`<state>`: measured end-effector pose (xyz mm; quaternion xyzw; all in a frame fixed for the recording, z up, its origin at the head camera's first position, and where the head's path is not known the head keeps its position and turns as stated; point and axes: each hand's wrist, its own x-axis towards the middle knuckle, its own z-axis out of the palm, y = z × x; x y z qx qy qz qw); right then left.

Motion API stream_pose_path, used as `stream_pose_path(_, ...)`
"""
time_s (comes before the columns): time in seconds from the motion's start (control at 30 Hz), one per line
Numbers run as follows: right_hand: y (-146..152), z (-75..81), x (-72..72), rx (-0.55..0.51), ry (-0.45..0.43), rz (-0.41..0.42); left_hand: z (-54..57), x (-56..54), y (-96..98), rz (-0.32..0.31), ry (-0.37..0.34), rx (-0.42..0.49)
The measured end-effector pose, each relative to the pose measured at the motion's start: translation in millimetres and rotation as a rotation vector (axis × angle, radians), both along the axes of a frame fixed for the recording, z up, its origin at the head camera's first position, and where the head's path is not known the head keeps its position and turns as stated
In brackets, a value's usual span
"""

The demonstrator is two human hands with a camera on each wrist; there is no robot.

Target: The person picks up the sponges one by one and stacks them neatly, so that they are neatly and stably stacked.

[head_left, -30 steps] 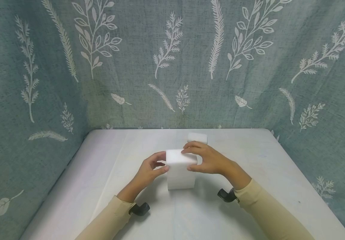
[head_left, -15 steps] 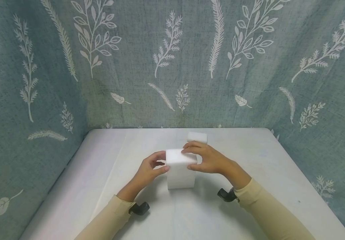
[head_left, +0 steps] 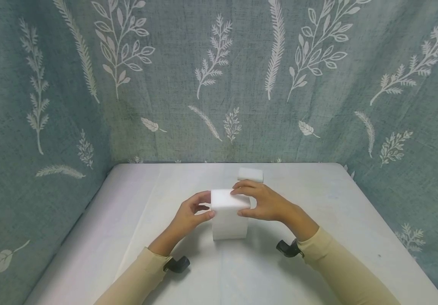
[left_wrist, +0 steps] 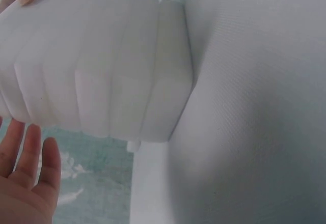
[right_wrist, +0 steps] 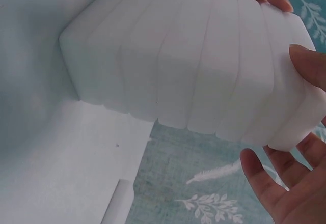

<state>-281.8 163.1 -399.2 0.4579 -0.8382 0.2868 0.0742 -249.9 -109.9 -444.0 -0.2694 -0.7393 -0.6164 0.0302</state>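
Observation:
A tall stack of several white sponge blocks (head_left: 229,224) stands upright on the table, seam lines showing between the layers in both wrist views. My left hand (head_left: 186,215) is at its upper left side, thumb and fingertips touching it. In the left wrist view the other left fingers (left_wrist: 50,168) stretch out loosely beside the stack. From the right, my right hand (head_left: 270,203) grips the topmost sponge (head_left: 222,199), its thumb (right_wrist: 308,63) on the near face and some fingers across the top. Part of that grip is outside the right wrist view.
Another white sponge (head_left: 251,174) lies farther back on the white table (head_left: 146,237), partly behind the right hand. A green leaf-patterned curtain (head_left: 219,127) encloses the table's back and sides. Both wrists wear small black cameras (head_left: 177,265).

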Motion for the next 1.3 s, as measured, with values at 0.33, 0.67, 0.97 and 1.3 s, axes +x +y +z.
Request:
stream_pose_path(0.33, 3.7, 0.5, 0.8, 0.012, -0.042, -0.016, 2.7, -0.1, 0.6, -0.008, 0.014, 0.003)
stream_pose_path(0.67, 16.5, -0.5, -12.2, -0.066, -0.150, -0.041, 3.7, 0.1, 1.3, 0.008, -0.020, -0.004)
stream_pose_path(0.97, 33.3, -15.7, -36.2, -0.081, -0.255, -0.171, 5.6, 0.0, 1.3, -0.010, 0.025, 0.016)
stream_pose_path(1.3, 43.6, -42.9, -74.9, 0.024, -0.299, -0.286, -21.9, -17.5, -1.1, -0.011, 0.020, 0.039)
